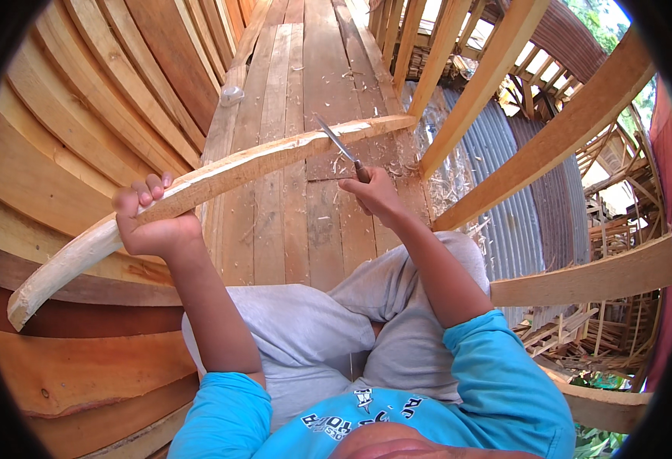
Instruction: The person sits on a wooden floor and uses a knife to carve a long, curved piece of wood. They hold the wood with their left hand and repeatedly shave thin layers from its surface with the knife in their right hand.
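A long curved wooden timber point(233, 170) slants across my front, from low at the left to its far end at the right, by the upright ribs. Its upper edge looks pale and freshly cut. My left hand point(152, 218) is closed around it near its lower left part. In my right hand point(374, 195) is a knife point(340, 143), its dark handle in my fist. The blade points up and to the left and crosses the timber towards its far end. I cannot tell whether the blade is touching the wood.
Plank flooring point(267, 222) with scattered shavings runs ahead. A small clear plastic object point(231, 96) lies on it. Curved planks point(76, 161) wall the left side. Upright wooden ribs point(489, 99) stand at the right, with corrugated metal sheets point(497, 176) and wood scraps point(581, 329) beyond.
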Tool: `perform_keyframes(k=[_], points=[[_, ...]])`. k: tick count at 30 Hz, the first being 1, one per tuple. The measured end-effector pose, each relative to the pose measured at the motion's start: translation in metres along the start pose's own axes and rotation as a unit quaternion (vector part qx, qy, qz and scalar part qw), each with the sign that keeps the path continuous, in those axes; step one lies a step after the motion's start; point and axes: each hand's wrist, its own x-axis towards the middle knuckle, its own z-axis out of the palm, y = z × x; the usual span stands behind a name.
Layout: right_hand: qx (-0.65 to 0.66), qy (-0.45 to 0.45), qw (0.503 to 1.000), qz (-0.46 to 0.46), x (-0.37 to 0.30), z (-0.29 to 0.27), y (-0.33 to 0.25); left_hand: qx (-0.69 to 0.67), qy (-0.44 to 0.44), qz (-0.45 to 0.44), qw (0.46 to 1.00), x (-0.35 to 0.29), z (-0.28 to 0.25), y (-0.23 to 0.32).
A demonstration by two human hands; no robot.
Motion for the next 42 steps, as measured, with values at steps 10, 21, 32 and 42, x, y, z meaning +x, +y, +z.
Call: perform_keyframes(k=[10, 21, 32, 42], points=[[-0.174, 0.23, 0.957, -0.034, 0.018, 0.031, 0.008, 0.013, 0.027, -0.007, 1.0, -0.004, 0.011, 0.002], [-0.19, 0.193, 0.962, -0.02, 0.029, 0.041, 0.013, 0.017, 0.029, -0.006, 0.999, -0.003, 0.011, 0.002], [-0.256, 0.206, 0.944, -0.028, 0.042, 0.035, 0.026, 0.03, 0.0, 0.0, 1.0, -0.003, 0.007, -0.001], [-0.243, 0.129, 0.945, -0.176, 0.003, -0.011, -0.039, 0.037, -0.016, 0.006, 0.999, -0.004, 0.004, 0.002]])
